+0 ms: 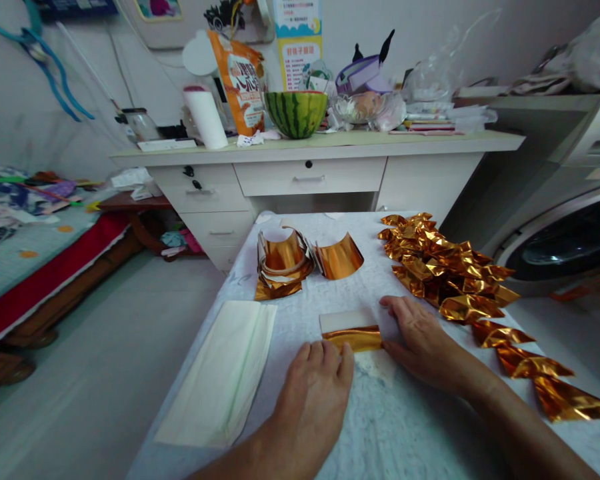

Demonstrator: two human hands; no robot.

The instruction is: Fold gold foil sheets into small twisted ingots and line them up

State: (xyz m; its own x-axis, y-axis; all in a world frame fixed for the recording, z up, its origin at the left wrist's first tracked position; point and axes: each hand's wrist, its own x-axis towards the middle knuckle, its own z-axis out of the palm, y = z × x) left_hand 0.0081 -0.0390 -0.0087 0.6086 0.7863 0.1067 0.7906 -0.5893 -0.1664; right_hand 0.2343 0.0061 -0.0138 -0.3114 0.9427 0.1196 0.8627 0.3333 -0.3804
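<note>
In front of me on the table lies a small sheet of gold foil paper (353,338), its near part showing gold and its far strip whitish. My left hand (321,380) has its fingers together, tips pressed on the sheet's near left edge. My right hand (423,340) rests on the table at the sheet's right end, thumb by its corner and fingers stretched apart from it. Curled gold foil sheets (283,257) sit in a pile farther back, with another curled bunch (341,257) beside it. Along the right edge, several folded gold foil pieces (440,267) are heaped and trail toward me.
A stack of pale paper (217,373) lies left of my left hand. Behind the table stands a white desk (307,152) bearing a cut watermelon (296,115), an orange bag (237,83) and a paper roll (206,119). A washing machine (570,167) stands right, a bed (45,260) left.
</note>
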